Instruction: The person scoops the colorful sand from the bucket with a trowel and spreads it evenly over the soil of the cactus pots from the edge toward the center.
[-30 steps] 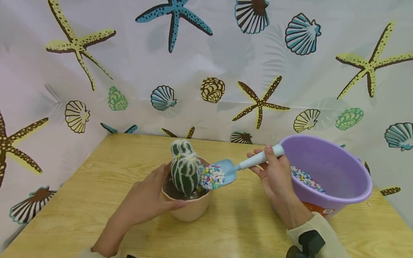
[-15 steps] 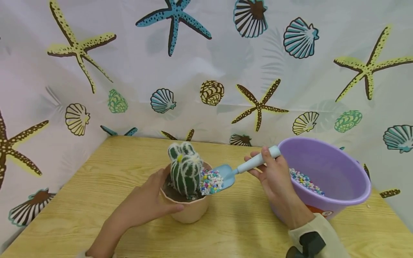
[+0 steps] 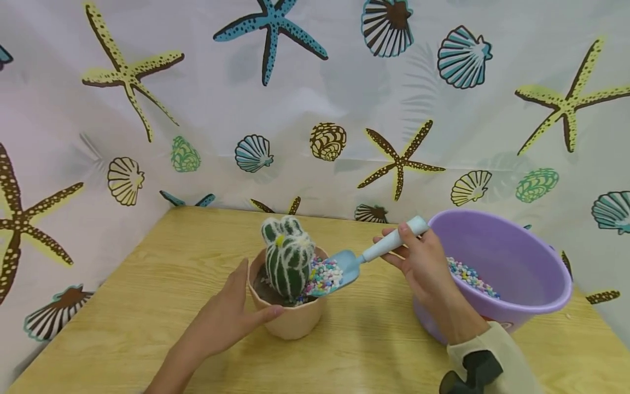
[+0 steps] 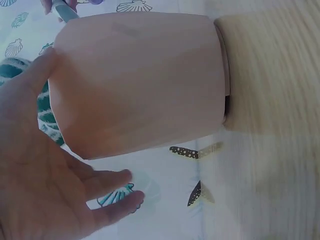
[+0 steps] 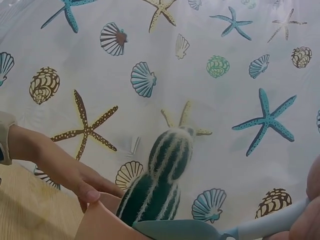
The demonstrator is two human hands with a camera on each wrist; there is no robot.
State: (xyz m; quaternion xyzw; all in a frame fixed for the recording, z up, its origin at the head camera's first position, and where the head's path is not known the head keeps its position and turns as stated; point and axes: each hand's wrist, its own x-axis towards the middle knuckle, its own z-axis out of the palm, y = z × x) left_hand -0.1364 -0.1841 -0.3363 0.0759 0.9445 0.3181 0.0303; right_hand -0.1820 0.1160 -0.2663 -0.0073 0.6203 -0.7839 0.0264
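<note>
One load of pebbles (image 3: pixel 327 275) at the edge of the pot (image 3: pixel 295 323)

Nearest to me, my left hand (image 3: pixel 221 317) is spread wide, with the thumb at the rim of the pot and two fingers standing free beside it; it steadies without closing. My right hand (image 3: pixel 424 265) has its fingers bent around the handle of the light-blue trowel (image 3: pixel 350 265), whose blade reaches over the right rim, beside the cactus (image 3: pixel 289 268).

I judge the trowel light and stiff, best held by its thick handle and kept level, because loose pebbles may roll off. The pot looks smooth, so I would support its wall. The cactus seems soft; I would not grip it.

Pot and purple bucket (image 3: pixel 502 262), which holds more pebbles at the right, stand on the table (image 3: pixel 147 306). Farthest hangs a seashell cloth (image 3: pixel 295 98).
</note>
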